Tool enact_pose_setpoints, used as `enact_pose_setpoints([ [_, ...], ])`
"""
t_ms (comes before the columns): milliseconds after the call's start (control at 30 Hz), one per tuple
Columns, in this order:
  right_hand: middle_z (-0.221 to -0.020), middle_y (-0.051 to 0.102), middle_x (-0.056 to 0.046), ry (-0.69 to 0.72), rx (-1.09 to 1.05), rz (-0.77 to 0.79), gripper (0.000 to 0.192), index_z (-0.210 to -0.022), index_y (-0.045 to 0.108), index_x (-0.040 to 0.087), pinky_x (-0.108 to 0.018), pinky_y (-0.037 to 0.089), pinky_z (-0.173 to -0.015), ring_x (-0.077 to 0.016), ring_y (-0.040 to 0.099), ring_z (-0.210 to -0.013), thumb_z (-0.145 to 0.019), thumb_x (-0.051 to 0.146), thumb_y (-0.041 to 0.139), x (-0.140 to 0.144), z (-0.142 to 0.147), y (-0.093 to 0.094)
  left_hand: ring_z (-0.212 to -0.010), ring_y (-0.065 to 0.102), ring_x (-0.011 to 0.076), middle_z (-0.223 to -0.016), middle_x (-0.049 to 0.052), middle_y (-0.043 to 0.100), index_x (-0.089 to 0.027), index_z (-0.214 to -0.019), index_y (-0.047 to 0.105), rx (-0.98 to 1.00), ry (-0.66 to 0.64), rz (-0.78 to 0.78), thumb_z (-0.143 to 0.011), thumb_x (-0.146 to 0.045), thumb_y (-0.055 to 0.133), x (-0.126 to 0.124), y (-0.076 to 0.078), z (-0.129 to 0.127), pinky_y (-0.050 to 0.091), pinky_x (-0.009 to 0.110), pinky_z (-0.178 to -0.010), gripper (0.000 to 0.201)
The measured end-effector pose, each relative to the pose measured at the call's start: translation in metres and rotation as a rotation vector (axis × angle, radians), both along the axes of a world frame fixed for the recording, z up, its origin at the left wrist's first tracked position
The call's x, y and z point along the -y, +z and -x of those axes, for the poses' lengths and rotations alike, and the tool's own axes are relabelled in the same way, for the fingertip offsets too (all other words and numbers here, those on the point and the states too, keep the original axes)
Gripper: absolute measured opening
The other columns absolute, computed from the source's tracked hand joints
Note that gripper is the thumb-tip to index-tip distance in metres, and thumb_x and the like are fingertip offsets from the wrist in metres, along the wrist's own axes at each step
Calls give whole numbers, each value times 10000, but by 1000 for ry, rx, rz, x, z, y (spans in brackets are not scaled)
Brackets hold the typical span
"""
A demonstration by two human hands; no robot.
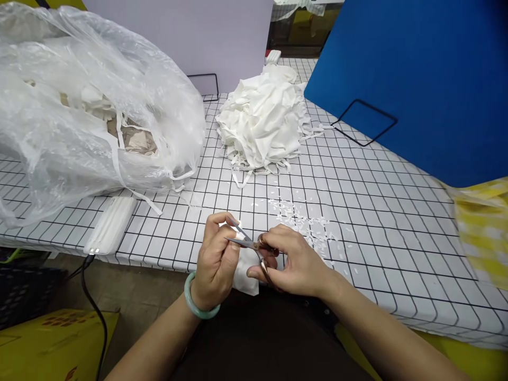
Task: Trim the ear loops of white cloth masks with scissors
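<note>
My right hand (291,259) holds a pair of scissors (248,244) by its handle loops, with the blades spread apart and pointing left. Pinched in my left hand (219,259) is a piece of white fabric (246,272); part of it hangs below the blades and part shows near the fingertips between them. The fingers hide the rest. Small white clippings (313,225) lie scattered on the table just beyond my right hand. Farther back sits a heap of white fabric pieces (264,119) with thin straps trailing from it.
A large clear plastic bag (159,95) of fabric pieces fills the left side. Near the front edge lies a white power strip (111,225) with a black cable. A blue panel (416,79) and a pale lilac panel (178,37) stand behind, on the grid-patterned tablecloth (381,211).
</note>
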State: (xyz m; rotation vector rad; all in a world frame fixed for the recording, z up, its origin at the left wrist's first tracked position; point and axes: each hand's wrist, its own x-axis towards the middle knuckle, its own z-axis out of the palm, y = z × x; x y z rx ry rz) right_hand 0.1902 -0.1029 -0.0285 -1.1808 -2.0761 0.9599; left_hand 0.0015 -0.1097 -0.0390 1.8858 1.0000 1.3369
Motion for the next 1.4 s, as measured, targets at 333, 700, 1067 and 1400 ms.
enact_pose_setpoints([
  [333,-534,496,45,-7,-12,61,518,-582,403,201,-291,394,-652,-101,425,-528,-827,556,689,0,0,-2,-1104,461,206,-1008,67,493,-187,-904,560,-3,1,-1,-1002,-107,405,-1,-1,-2,452,346,-945,200],
  [700,-494,437,52,-73,29,15,549,-572,342,207,-242,352,-558,-89,369,-489,-875,541,654,7,-12,-7,-1067,472,198,-1006,72,498,-175,-867,553,-57,-54,-19,-998,-90,389,-6,-1,-12,448,339,-905,226],
  [1067,-494,421,58,-433,-206,504,529,-591,408,219,-241,346,-460,-100,374,-479,-780,600,721,34,-50,-32,-1075,528,246,-862,80,565,-186,-850,619,-10,-269,120,-1008,-195,436,-21,-16,-55,498,378,-867,242],
  [1400,-1090,664,-57,-472,-120,339,293,-985,554,253,-433,504,-910,-238,618,-998,-823,426,727,27,-52,-49,-727,541,193,-824,75,588,-202,-572,498,22,59,294,-844,-200,481,-85,8,72,469,355,-674,272],
])
